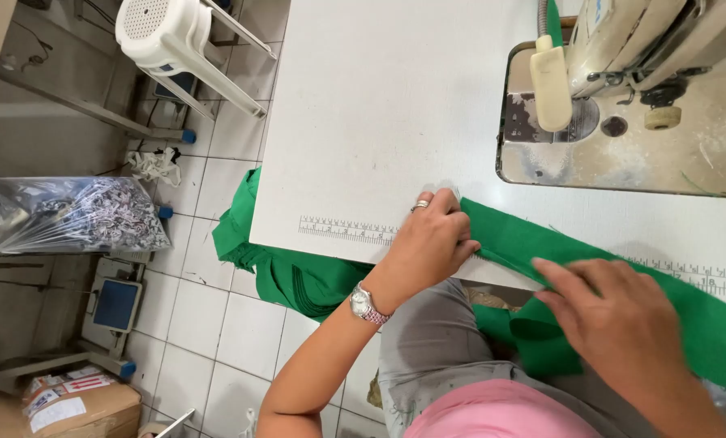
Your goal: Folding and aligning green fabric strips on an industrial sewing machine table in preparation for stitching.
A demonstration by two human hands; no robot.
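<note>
A strip of green fabric point(533, 239) lies across the near edge of the white sewing table point(379, 105). My left hand point(432, 239), with a ring and a wristwatch, pinches the strip's left end at the table edge. My right hand point(618, 312) lies flat, fingers together, on the fabric further right, pressing it down. More green fabric point(286, 272) hangs off the table's left corner toward the floor and over my lap.
A cream sewing machine point(622, 49) stands on its metal bed at the table's far right. A ruler scale is printed along the table edge. On the tiled floor at left are a white plastic stool point(172, 36), a clear bag of scraps point(75, 215), a scale and a cardboard box point(75, 405).
</note>
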